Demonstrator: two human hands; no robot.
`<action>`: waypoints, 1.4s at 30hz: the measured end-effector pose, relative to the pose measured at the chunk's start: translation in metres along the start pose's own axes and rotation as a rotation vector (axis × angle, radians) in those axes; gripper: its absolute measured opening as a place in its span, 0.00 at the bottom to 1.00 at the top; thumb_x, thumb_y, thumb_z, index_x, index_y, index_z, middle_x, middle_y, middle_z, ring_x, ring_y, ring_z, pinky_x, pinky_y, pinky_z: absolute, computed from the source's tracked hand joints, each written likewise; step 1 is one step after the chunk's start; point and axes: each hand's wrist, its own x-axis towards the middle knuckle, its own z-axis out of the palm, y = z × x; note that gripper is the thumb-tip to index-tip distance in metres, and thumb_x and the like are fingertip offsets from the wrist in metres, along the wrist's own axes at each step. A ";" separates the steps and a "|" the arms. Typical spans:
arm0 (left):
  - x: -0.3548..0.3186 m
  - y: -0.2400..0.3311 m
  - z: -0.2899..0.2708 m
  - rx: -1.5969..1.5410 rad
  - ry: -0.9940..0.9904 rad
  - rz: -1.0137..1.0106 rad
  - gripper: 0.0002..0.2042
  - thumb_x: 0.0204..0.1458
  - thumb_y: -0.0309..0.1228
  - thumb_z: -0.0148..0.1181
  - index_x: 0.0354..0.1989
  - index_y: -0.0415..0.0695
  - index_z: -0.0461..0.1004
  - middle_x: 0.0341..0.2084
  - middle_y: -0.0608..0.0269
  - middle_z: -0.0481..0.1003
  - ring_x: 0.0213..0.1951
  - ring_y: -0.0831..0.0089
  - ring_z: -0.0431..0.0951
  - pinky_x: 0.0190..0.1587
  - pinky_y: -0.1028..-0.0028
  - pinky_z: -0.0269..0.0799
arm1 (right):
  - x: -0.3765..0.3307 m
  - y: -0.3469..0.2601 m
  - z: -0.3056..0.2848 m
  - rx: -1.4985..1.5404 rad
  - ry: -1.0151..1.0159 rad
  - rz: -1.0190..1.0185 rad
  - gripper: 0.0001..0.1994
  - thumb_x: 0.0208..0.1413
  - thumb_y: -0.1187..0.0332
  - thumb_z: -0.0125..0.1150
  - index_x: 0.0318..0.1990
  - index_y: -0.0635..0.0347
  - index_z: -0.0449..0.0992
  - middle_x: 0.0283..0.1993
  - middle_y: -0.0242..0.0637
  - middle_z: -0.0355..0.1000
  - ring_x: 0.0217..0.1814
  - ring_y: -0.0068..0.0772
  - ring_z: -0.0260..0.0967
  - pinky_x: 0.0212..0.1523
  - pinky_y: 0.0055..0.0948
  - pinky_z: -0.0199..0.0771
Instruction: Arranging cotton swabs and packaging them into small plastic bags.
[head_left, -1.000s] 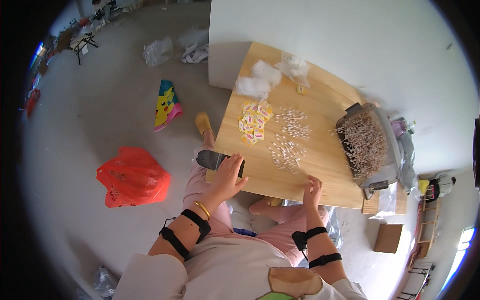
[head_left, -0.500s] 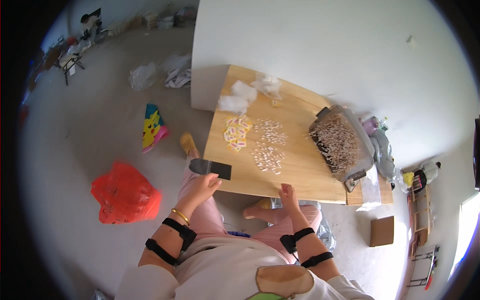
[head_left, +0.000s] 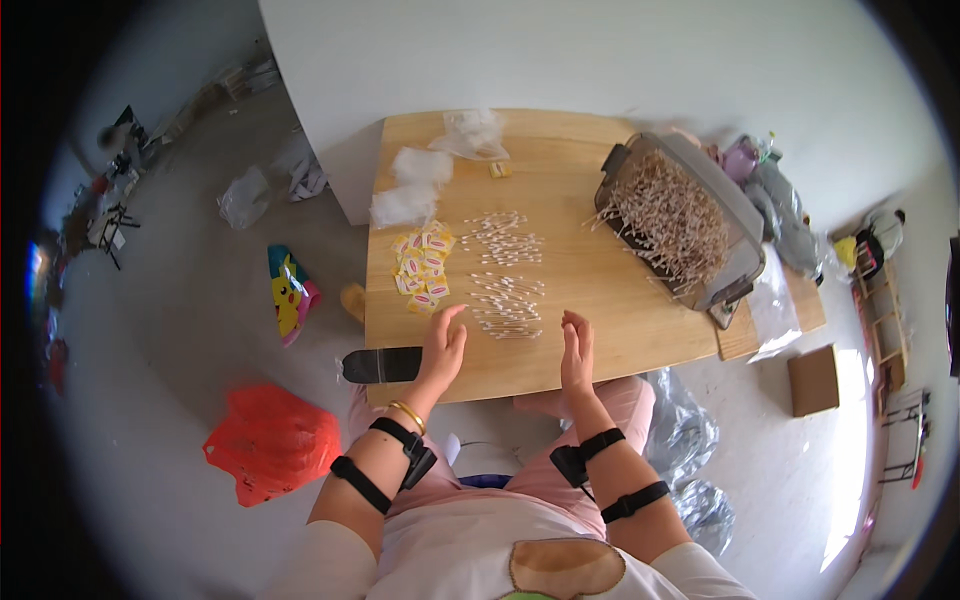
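My left hand (head_left: 443, 350) is over the near table edge, fingers stretched and holding nothing visible. Just left of it lies a flat black piece (head_left: 384, 365) in what looks like a clear sleeve, partly past the table's left edge. My right hand (head_left: 577, 355) is upright with straight fingers, palm turned inward, also without anything in it. Ahead of and between the hands, cotton swabs lie in two loose groups, a nearer group (head_left: 507, 305) and a farther group (head_left: 502, 240). Small yellow-and-white printed packets (head_left: 423, 262) are heaped to their left.
A grey clear-walled bin (head_left: 743, 235) full of cotton swabs stands at the table's right. Clear plastic bags (head_left: 405, 205) lie at the far left of the wooden table (head_left: 580, 165). A red bag (head_left: 275, 445) sits on the floor at left, a cardboard box (head_left: 814, 381) at right.
My left hand has moved right and forward, away from the black piece. My right hand has come up over the table edge, its fingers straighter. The whole view has turned.
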 end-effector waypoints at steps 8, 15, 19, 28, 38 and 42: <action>0.038 -0.003 0.039 0.114 0.074 -0.005 0.23 0.69 0.42 0.42 0.64 0.39 0.64 0.62 0.43 0.66 0.65 0.46 0.65 0.68 0.56 0.58 | 0.032 0.005 0.034 0.113 0.044 0.037 0.16 0.70 0.65 0.47 0.57 0.65 0.72 0.53 0.41 0.69 0.57 0.34 0.66 0.62 0.32 0.64; 0.039 0.001 0.049 0.108 -0.071 0.079 0.33 0.70 0.49 0.38 0.74 0.36 0.47 0.74 0.36 0.45 0.76 0.44 0.46 0.75 0.55 0.45 | 0.036 -0.005 0.062 0.079 -0.029 -0.077 0.14 0.68 0.70 0.46 0.55 0.65 0.73 0.52 0.45 0.69 0.56 0.41 0.67 0.60 0.34 0.66; 0.036 0.006 0.059 0.015 -0.131 0.097 0.37 0.70 0.50 0.38 0.76 0.33 0.42 0.76 0.34 0.40 0.77 0.45 0.39 0.76 0.56 0.38 | 0.032 -0.011 0.072 0.104 -0.068 -0.073 0.14 0.67 0.71 0.47 0.55 0.66 0.73 0.54 0.47 0.69 0.60 0.47 0.66 0.63 0.37 0.64; 0.037 0.006 0.057 0.127 -0.065 0.184 0.35 0.69 0.47 0.41 0.75 0.35 0.45 0.76 0.38 0.41 0.77 0.42 0.40 0.76 0.51 0.37 | 0.034 -0.008 0.057 0.012 0.041 -0.085 0.13 0.67 0.72 0.45 0.52 0.65 0.75 0.54 0.44 0.70 0.57 0.41 0.67 0.61 0.35 0.65; 0.081 -0.005 0.052 0.293 -0.135 0.157 0.33 0.70 0.48 0.41 0.75 0.39 0.48 0.75 0.35 0.44 0.76 0.39 0.42 0.75 0.49 0.43 | 0.068 0.003 0.049 -0.052 0.099 -0.111 0.11 0.66 0.75 0.48 0.51 0.63 0.74 0.50 0.46 0.69 0.53 0.48 0.68 0.56 0.38 0.69; 0.079 -0.011 0.067 0.208 -0.098 0.145 0.36 0.70 0.50 0.38 0.75 0.33 0.45 0.75 0.32 0.42 0.76 0.39 0.42 0.76 0.52 0.38 | 0.081 0.000 0.072 -0.073 0.018 -0.143 0.12 0.66 0.73 0.48 0.53 0.64 0.73 0.50 0.50 0.68 0.52 0.52 0.69 0.55 0.39 0.70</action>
